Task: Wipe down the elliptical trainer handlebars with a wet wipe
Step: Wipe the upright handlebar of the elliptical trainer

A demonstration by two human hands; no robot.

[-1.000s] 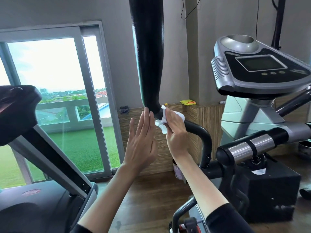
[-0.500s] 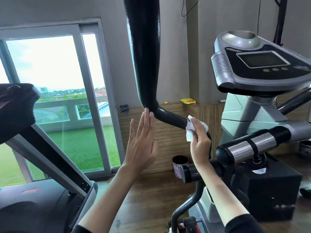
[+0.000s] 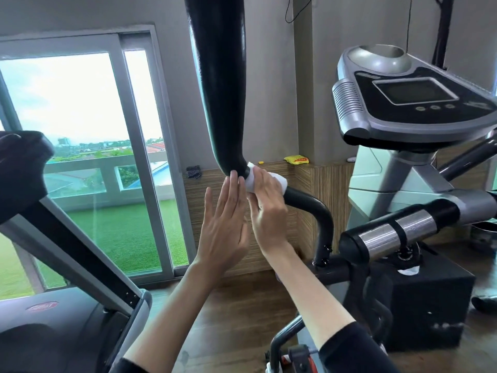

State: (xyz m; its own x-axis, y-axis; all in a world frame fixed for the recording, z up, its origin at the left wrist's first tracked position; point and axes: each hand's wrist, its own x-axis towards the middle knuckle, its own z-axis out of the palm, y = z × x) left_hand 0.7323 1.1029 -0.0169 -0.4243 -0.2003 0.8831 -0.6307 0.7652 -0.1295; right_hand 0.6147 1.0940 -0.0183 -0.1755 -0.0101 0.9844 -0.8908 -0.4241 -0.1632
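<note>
Head view: the right hand (image 3: 266, 208), clamped around the wipe (image 3: 251, 181), is back up at the handlebar (image 3: 219, 90) bend after sliding lower. The left hand (image 3: 223, 224) stays flat, fingertips touching the bar. Scrubbing likely continues.

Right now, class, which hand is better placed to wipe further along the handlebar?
Right: the right hand grips the wet wipe around the handlebar; the left hand is flat, holding nothing.

Treadmill (image 3: 53, 332); yellow pkt (image 3: 296, 159) on ledge (image 3: 304, 179)
</note>
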